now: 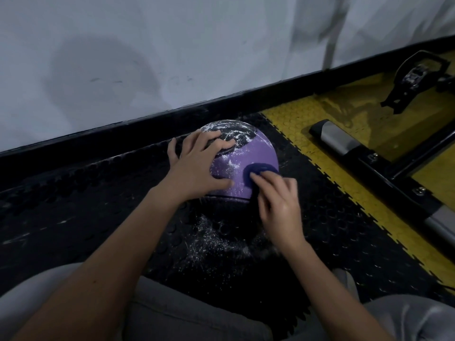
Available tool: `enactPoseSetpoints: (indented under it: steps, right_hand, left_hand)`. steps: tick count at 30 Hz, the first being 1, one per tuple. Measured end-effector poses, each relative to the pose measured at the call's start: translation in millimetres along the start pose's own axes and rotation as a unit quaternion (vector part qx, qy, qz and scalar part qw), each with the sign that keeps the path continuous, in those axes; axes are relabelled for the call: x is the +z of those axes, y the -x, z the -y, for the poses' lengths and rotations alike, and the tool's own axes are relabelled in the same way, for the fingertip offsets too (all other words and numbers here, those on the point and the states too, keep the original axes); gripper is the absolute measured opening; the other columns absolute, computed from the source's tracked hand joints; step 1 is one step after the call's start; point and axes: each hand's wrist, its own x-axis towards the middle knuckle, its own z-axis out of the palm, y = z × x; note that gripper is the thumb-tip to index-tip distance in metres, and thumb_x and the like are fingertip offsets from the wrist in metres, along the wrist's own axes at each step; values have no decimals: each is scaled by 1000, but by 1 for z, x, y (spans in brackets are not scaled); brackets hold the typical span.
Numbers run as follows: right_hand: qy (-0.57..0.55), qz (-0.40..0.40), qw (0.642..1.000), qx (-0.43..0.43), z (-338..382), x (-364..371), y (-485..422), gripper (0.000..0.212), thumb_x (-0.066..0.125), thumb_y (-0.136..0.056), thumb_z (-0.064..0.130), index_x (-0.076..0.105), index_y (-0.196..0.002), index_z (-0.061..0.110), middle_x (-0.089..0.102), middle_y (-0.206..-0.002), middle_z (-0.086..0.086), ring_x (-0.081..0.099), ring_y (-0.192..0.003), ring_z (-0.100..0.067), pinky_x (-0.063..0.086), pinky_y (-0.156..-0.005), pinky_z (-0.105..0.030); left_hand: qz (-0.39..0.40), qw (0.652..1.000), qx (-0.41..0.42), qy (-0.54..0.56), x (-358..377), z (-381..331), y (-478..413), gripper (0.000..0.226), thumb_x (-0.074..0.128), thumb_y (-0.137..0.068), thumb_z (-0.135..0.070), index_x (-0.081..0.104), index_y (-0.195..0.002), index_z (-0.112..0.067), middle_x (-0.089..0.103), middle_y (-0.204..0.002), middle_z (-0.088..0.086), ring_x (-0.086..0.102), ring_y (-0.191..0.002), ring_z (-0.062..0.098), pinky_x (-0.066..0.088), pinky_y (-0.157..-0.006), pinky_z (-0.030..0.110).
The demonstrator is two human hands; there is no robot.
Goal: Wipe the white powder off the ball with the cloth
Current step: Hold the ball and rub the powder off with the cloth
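Note:
A purple and black ball (256, 151) sits on the black studded floor mat close to the wall. White powder speckles its top and left side. My left hand (197, 166) lies spread over the ball's left side, fingers on the powdered black panel and thumb low on the purple panel. My right hand (278, 203) presses a dark blue cloth (258, 169) against the ball's right front. The cloth is bunched under my fingertips and only partly visible.
White powder (221, 239) is scattered on the black mat (86, 193) in front of the ball. A white wall (147, 57) with a black skirting runs behind. Yellow tiles (295, 119) and black-and-silver machine bars (344, 143) lie to the right. My grey-trousered knees (172, 316) fill the bottom.

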Motion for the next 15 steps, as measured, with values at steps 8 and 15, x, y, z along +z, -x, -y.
enactPoseSetpoints:
  steps: [8,15]
  right_hand:
    - [-8,-5,1000,4,12,4,8,32,47,-89,10,65,-115,3,62,-111,-9,43,-90,-23,35,-85,-22]
    - [-22,-40,994,102,-6,2,4,32,50,-89,9,64,-117,4,62,-109,-8,45,-91,-22,36,-86,-20]
  left_hand:
    - [2,1000,-9,0,0,1,-1,72,71,-70,-48,35,-132,-47,18,-146,-20,-2,-138,4,-16,-108,44]
    - [0,1000,-15,13,0,1,-2,71,70,-72,-48,35,-133,-45,17,-147,-20,-2,-138,4,-15,-109,43]
